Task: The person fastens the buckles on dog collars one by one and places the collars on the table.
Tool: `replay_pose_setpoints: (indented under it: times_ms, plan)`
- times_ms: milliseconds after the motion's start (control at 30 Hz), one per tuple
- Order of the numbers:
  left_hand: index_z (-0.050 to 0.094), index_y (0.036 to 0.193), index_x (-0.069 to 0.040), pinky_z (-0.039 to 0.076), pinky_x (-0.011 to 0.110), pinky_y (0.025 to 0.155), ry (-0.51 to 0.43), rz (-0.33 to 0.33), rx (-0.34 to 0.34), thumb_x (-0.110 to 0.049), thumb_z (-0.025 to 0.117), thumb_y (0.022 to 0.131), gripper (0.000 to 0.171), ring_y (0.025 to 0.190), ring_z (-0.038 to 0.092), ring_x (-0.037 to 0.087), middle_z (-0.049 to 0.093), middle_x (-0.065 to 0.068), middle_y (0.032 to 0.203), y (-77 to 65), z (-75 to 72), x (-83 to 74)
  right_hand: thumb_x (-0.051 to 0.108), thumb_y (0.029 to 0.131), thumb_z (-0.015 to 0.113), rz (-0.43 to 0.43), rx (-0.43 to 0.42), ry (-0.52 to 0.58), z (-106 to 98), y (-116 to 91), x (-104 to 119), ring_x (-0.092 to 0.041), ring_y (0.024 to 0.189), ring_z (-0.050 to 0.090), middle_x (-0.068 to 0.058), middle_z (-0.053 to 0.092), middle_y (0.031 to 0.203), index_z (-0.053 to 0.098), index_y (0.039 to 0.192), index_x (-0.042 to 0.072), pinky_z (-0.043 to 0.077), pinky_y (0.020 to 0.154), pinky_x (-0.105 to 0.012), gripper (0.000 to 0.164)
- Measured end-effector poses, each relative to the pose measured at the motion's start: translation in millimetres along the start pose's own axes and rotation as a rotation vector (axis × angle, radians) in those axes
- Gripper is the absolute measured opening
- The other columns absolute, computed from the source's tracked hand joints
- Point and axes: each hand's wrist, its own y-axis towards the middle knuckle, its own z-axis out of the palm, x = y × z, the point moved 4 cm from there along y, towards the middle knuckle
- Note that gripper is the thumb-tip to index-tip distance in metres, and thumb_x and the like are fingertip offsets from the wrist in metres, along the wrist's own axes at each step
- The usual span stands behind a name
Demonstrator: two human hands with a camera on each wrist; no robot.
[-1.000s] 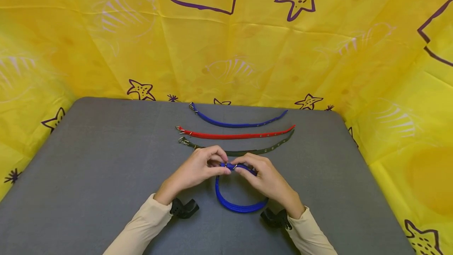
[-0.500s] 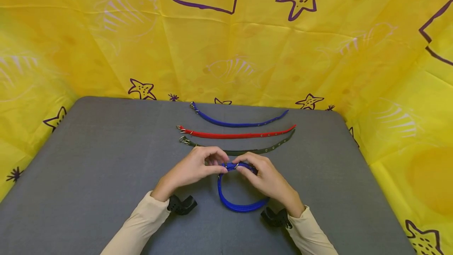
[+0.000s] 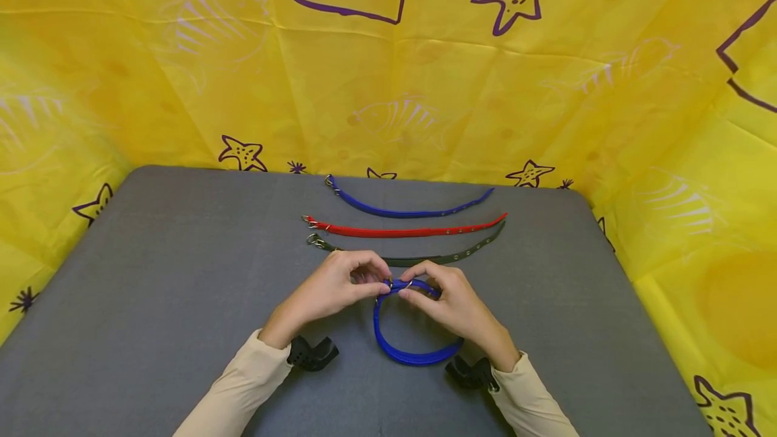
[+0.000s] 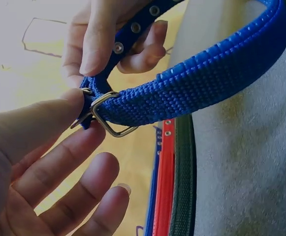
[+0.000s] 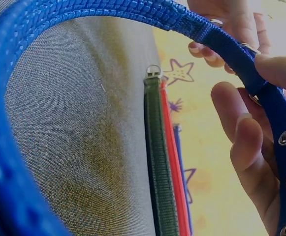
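A blue collar is bent into a loop above the grey table, with eyelets along one end of its strap. My left hand pinches the collar at its metal buckle between thumb and forefinger, its other fingers loosely bent. Close beside it, my right hand pinches the same collar between thumb and fingers where the strap runs through the metal fittings. In the right wrist view, strap eyelets show below the right thumb. Whether the buckle's prong sits in an eyelet is hidden by the fingers.
Beyond the hands, a dark green collar, a red collar and another blue collar lie stretched out in rows, buckles leftward. The grey table meets a yellow patterned cloth at the back and sides.
The left hand has shifted slightly left, and the collar's loop slightly right. The right thumb has slid a little leftward along the strap. Both hands keep their pinch; the other collars stay put.
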Motion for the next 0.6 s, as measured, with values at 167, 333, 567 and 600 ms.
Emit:
replay_pose_setpoints:
  times_ms: [167,333,567,600]
  plan:
    - [0.071,0.102,-0.018,0.053,0.025,0.071,0.017,0.012,0.001,-0.018,0.076,0.088,0.015,0.076,0.061,0.005,0.070,-0.006,0.087,-0.5,-0.5,0.1,0.007,0.089,0.074,0.007,0.005,0.035,0,-1,-1,-0.002,0.062,0.061,-0.005,0.072,0.085,0.066,0.101,0.009,0.051,0.055,-0.022,0.015]
    - [0.072,0.106,-0.018,0.053,0.026,0.073,0.019,0.022,-0.013,-0.014,0.074,0.089,0.018,0.079,0.059,0.008,0.068,-0.006,0.088,-1.3,-4.0,-0.3,0.006,0.089,0.072,0.054,0.013,0.072,-3,-2,-3,-0.002,0.063,0.061,-0.006,0.071,0.083,0.064,0.099,0.009,0.051,0.055,-0.022,0.013]
    - [0.071,0.107,-0.021,0.052,0.027,0.074,0.024,0.016,-0.053,-0.009,0.073,0.087,0.023,0.080,0.059,0.010,0.068,-0.007,0.091,-3.2,-12.7,-1.7,0.004,0.088,0.072,0.084,0.023,0.083,-5,-3,-5,-0.002,0.060,0.058,-0.004,0.069,0.075,0.063,0.099,0.009,0.046,0.051,-0.021,0.015]
    - [0.071,0.107,-0.020,0.052,0.027,0.075,0.024,0.014,-0.055,-0.009,0.072,0.087,0.023,0.080,0.059,0.010,0.068,-0.006,0.092,-3.6,-13.8,-1.6,0.004,0.088,0.072,0.083,0.027,0.087,-5,-3,-5,-0.002,0.059,0.057,-0.004,0.069,0.074,0.063,0.099,0.009,0.045,0.050,-0.021,0.015]
